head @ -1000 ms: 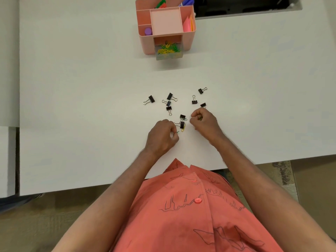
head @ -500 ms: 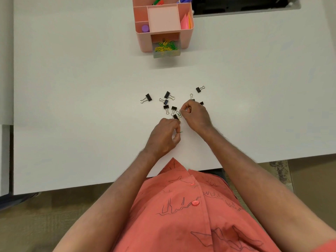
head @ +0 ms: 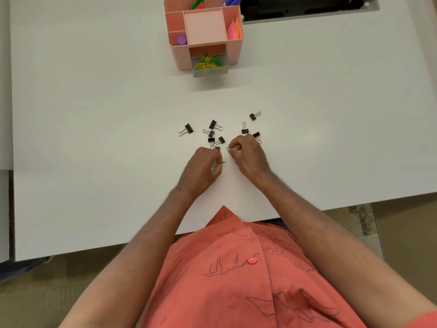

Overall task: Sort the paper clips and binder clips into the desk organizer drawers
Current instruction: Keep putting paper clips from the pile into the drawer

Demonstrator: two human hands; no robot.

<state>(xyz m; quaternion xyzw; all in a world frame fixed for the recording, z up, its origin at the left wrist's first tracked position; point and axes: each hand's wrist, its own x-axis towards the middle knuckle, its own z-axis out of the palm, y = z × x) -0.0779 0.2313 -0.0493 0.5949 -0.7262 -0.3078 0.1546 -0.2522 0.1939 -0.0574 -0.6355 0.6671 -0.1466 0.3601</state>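
Several black binder clips [head: 214, 125] lie scattered in the middle of the white desk [head: 94, 114]. My left hand [head: 202, 170] is closed, with a green paper clip [head: 223, 162] poking out of its fingers. My right hand [head: 248, 155] pinches a thin paper clip [head: 229, 148] at its fingertips, just below the clip pile. The pink desk organizer [head: 204, 29] stands at the far middle of the desk. Its clear drawer [head: 210, 65] is pulled out and holds yellow and green paper clips.
The organizer's top compartments hold a purple round item [head: 182, 40], coloured sticky notes [head: 235, 29] and pens. A dark cable slot [head: 307, 7] runs along the desk's far right. The desk's front edge is near my body.
My right hand moved left into the pile and now pinches a paper clip. My left hand stayed closed on its clip. The binder clips near my hands shifted slightly.
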